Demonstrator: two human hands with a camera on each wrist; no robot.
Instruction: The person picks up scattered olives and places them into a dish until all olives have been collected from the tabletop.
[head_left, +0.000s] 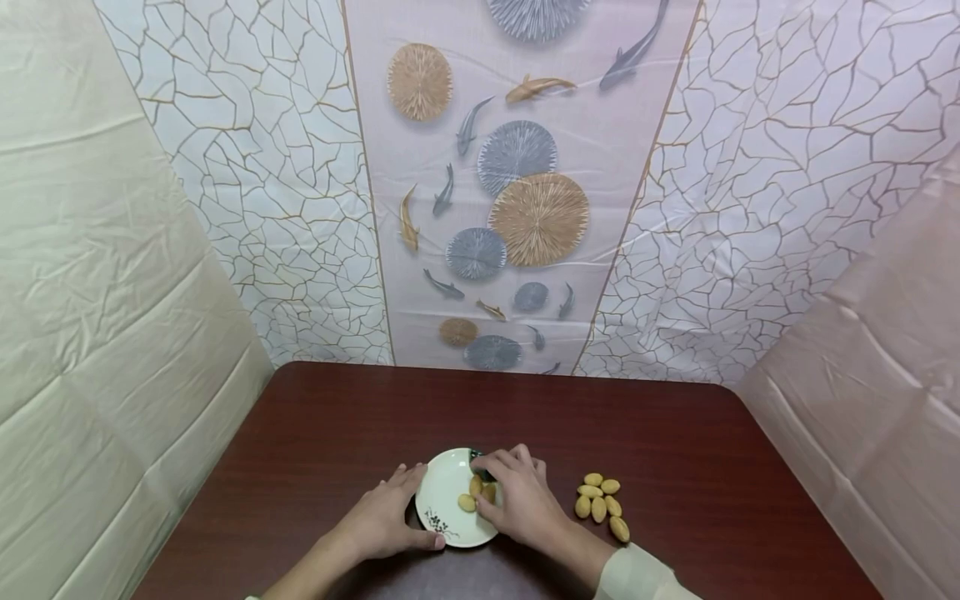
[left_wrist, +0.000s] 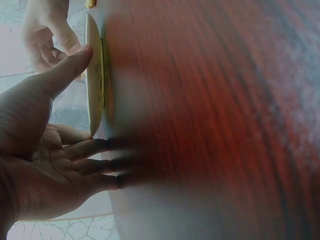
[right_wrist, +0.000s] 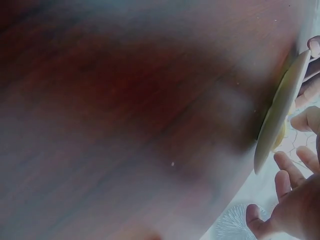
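A round white plate [head_left: 446,471] with a dark floral print lies on the table. My left hand [head_left: 386,512] rests against its left side, thumb at the near rim and fingertips at the left edge, fingers mostly straight. Over the plate's right part is my right hand [head_left: 525,496], thumb and fingers spread around oval yellow-brown pieces [head_left: 467,502] on the plate, partly hiding them. From the right wrist view, gaps show between its fingers [right_wrist: 282,185] and a yellow piece [right_wrist: 280,137] behind the plate's rim.
Several more oval yellow-brown pieces [head_left: 597,508] lie in a loose cluster right of the plate, near my right forearm. The dark red-brown table [head_left: 337,417] ends at a patterned cloth backdrop [head_left: 480,325], with pale cloth at both sides.
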